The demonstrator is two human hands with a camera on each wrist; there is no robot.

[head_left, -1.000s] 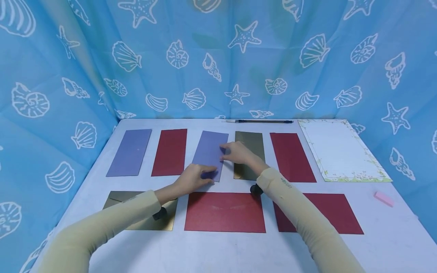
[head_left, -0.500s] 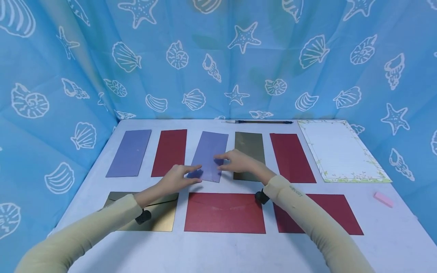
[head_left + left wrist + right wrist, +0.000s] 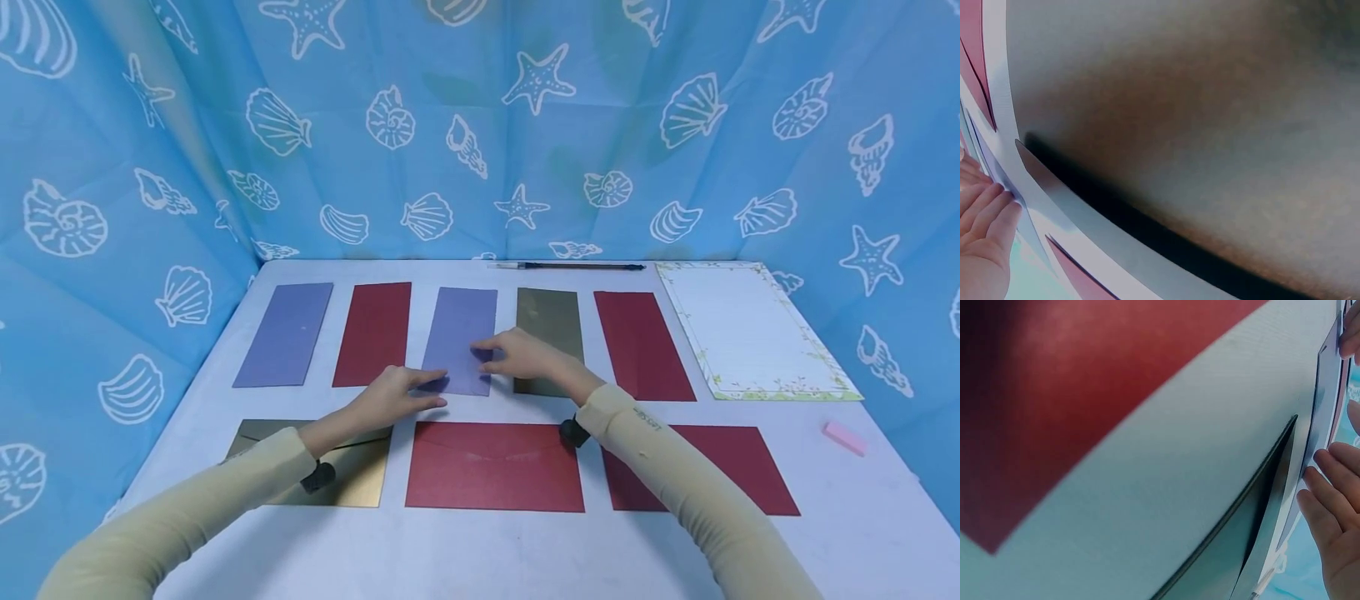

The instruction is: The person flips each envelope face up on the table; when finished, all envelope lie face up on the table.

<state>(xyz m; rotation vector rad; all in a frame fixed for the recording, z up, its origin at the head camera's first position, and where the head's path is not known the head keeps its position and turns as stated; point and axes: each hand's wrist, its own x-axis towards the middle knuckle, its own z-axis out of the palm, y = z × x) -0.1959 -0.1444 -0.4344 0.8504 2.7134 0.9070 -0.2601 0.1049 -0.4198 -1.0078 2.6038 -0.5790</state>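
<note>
A purple envelope point(image 3: 463, 321) lies flat in the middle of the back row, its long sides running away from me. At its lower left edge are the thumb and forefinger of my left hand point(image 3: 388, 397). The fingertips of my right hand point(image 3: 525, 355) touch its right side and overlap its surface. Seen in the left wrist view, the left hand point(image 3: 988, 240) has its fingers extended. Likewise, the right hand point(image 3: 1338, 506) in the right wrist view keeps its fingers nearly straight against the purple envelope point(image 3: 1317, 419).
Beside it lie a red envelope point(image 3: 372, 333) and a dark gold one point(image 3: 549, 304). Further out are another purple envelope point(image 3: 283, 333) and red envelope point(image 3: 643, 346). A front row holds a gold point(image 3: 360, 479) and two red envelopes point(image 3: 495, 467). Behind lies a brush point(image 3: 581, 266); right, floral paper point(image 3: 750, 333), pink block point(image 3: 844, 437).
The middle purple envelope has turned slightly and now lies straighter. Since one second ago, my left hand has shifted left to its edge and my right hand has come slightly lower.
</note>
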